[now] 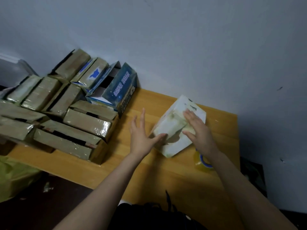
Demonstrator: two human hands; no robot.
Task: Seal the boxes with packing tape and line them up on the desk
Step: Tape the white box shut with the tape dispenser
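From the head camera, a wooden desk point(166, 178) stands against a pale wall point(182, 39). A white box point(172, 123) lies on the right part of the desk, set at an angle to the desk edge and well apart from the other boxes.

The right hand point(197, 128) lies flat on the top of the white box with its fingers straight and close together, pressing on a yellowish patch that may be tape, though the blur makes this hard to tell. The left hand point(141, 135) is at the box's left side, fingers spread and straight above the desk, gripping nothing. Only its thumb reaches the box's lower left edge.

A roll of clear packing tape point(201, 161) with a blue core sits on the desk just beside the near corner of the white box, partly hidden under the right forearm.

On the left of the desk is a pile of taped boxes point(79, 120), brownish and glossy, stacked in uneven layers. At the right end of the pile, against the wall, a dark blue box point(123, 90) stands with its top flaps open. A yellow-green bag point(15, 178) lies below the desk's left edge.
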